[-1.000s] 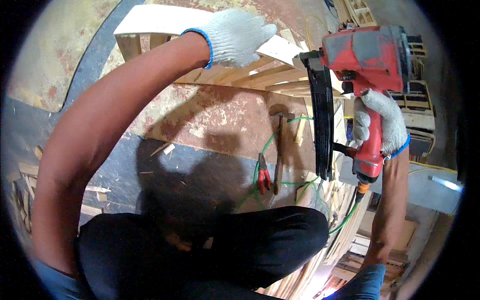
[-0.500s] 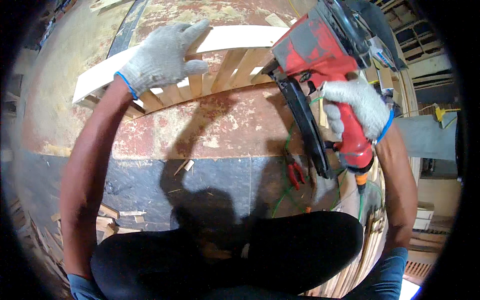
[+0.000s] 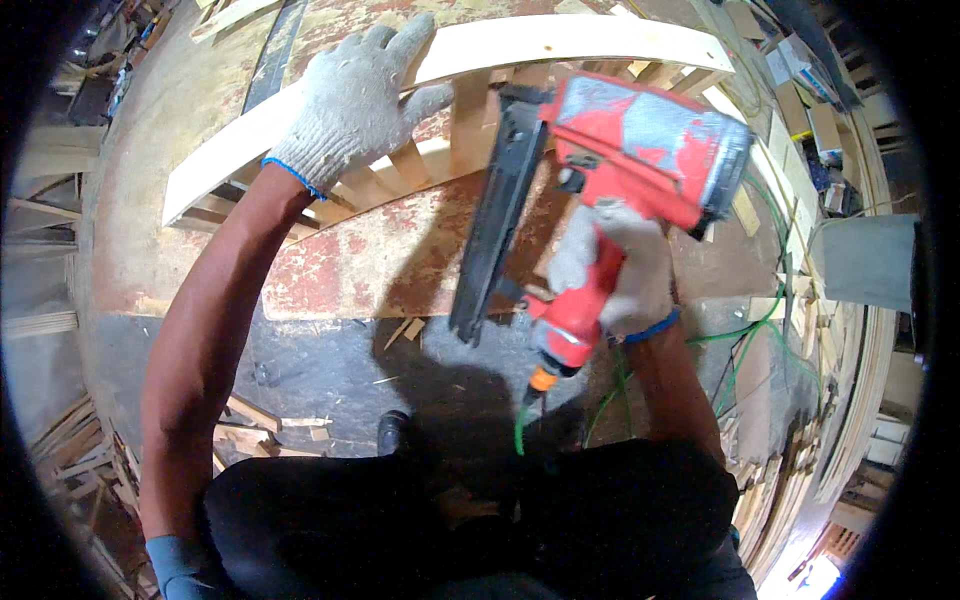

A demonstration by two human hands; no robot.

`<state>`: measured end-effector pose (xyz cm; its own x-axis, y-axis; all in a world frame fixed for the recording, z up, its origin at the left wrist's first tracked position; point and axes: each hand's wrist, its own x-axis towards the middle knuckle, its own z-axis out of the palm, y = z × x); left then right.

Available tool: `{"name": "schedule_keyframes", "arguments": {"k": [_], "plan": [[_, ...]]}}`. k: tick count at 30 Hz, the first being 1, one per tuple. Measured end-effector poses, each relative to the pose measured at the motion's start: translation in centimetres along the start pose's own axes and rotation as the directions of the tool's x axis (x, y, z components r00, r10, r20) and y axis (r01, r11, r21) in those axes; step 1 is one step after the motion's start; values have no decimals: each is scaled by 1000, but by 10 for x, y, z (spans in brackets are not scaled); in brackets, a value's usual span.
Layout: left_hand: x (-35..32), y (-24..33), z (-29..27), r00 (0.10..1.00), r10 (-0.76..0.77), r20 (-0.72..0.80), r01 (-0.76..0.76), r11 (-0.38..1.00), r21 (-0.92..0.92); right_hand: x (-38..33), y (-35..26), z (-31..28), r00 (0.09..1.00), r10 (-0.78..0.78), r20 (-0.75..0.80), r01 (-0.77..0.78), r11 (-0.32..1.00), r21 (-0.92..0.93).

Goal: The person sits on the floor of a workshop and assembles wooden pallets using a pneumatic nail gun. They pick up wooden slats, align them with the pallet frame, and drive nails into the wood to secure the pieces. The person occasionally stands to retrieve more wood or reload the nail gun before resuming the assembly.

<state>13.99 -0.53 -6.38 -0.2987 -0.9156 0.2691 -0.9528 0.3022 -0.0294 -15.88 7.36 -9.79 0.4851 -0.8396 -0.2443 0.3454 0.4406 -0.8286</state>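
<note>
My left hand (image 3: pixel 350 105), in a grey knit glove with a blue cuff, spans the top board of a slatted wooden frame (image 3: pixel 560 45). Its fingers lie over the far edge and its thumb points right along the near side. My right hand (image 3: pixel 640 260), gloved alike, is wrapped round the handle of a red and grey nail gun (image 3: pixel 640 130). The gun's long black magazine (image 3: pixel 490 220) slants down to the left, and its nose is close to the frame's near side. From an orange fitting at the handle's end runs a green air hose (image 3: pixel 520 432).
A worn red-and-cream panel (image 3: pixel 330 270) lies under the frame. Wood offcuts (image 3: pixel 255 420) are scattered at lower left. Loops of green hose (image 3: pixel 745 340) and long wooden strips (image 3: pixel 780 500) lie to the right, with boxes (image 3: pixel 800 65) at the upper right.
The nail gun has swung left and down, its magazine now leaning the other way. More of the frame's right end shows. My left hand stays on the board.
</note>
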Motion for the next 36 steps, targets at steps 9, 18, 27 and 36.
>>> {"name": "schedule_keyframes", "arguments": {"k": [9, 18, 27, 36], "plan": [[-4, 2, 1, 999, 17, -45, -13, 997, 70, -1, -1, -8, 999, 19, -49, -23, 996, -83], [-4, 5, -6, 998, 16, -56, -14, 999, 34, 1, 5, -16, 999, 42, -12, -42, 999, 7], [-1, 11, -7, 999, -11, -52, 10, 1000, -16, -23, -73, 6, 995, 14, -99, -41, 963, -268], [-11, 4, 1, 996, -56, -72, 54, 998, -33, -28, -144, 33, 991, 108, -81, -132, 910, -394]]}}
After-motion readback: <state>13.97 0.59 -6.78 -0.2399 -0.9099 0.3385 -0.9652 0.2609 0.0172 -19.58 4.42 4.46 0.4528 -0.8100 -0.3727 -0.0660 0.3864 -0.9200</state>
